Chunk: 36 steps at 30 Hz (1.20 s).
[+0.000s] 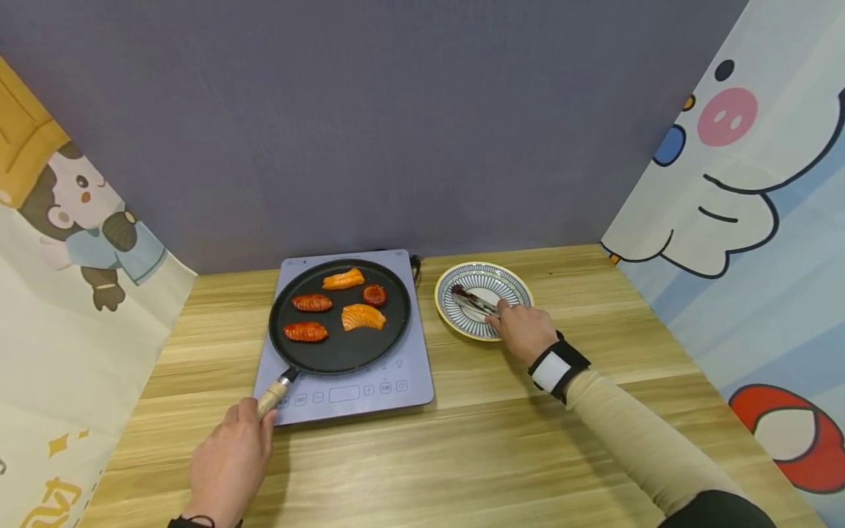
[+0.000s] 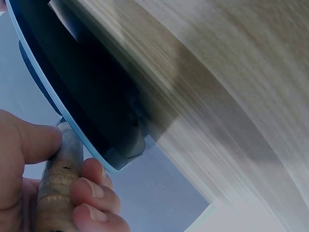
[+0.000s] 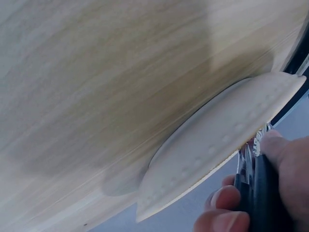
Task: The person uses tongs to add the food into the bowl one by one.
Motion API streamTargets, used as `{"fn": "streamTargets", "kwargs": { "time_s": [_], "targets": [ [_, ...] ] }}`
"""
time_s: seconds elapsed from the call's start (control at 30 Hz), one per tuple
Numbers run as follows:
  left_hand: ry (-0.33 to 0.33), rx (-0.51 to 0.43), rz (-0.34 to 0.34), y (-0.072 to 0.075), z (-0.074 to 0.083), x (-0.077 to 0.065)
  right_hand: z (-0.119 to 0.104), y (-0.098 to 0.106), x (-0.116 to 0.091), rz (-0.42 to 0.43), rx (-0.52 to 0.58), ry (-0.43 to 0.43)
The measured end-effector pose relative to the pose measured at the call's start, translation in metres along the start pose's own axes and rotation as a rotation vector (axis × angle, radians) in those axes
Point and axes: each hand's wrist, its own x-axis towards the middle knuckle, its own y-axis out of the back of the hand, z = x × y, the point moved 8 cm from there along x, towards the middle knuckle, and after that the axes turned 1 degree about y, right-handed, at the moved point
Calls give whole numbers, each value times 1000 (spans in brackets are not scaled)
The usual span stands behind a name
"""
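My left hand [image 1: 231,458] grips the wooden handle [image 1: 271,400] of a black frying pan [image 1: 330,348]; in the left wrist view, thumb and fingers wrap this handle. The pan sits on an induction cooker [image 1: 422,381]. Lying in it are two scored sausages [image 1: 312,302], two orange salmon pieces [image 1: 363,317] and a round red slice [image 1: 374,295]. Over a patterned plate [image 1: 451,317], my right hand [image 1: 528,331] holds metal tongs [image 1: 480,303] with dark handles [image 3: 263,193]. A dark reddish piece [image 1: 457,290] shows at their tips, partly hidden by them.
The wooden table [image 1: 409,469] carries the cooker on the left and the plate on its right. A black cord [image 1: 415,268] runs behind the cooker. A grey panel [image 1: 396,132] closes off the back, with printed cartoon curtains [image 1: 759,220] at both sides.
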Motion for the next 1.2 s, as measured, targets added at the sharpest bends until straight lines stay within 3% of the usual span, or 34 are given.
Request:
{"fn": "streamTargets", "kwargs": {
  "time_s": [0.23, 0.5, 0.77, 1.2],
  "targets": [
    [10, -7, -15, 0, 0, -1, -1, 8, -2, 55, -25, 24],
    [-5, -10, 13, 2, 1, -1, 3, 3, -3, 19, -10, 1],
    [3, -14, -11, 1, 1, -2, 3, 6, -3, 36, -15, 12],
    [4, -18, 6, 1, 0, -1, -20, 26, -1, 113, 12, 94]
  ]
}}
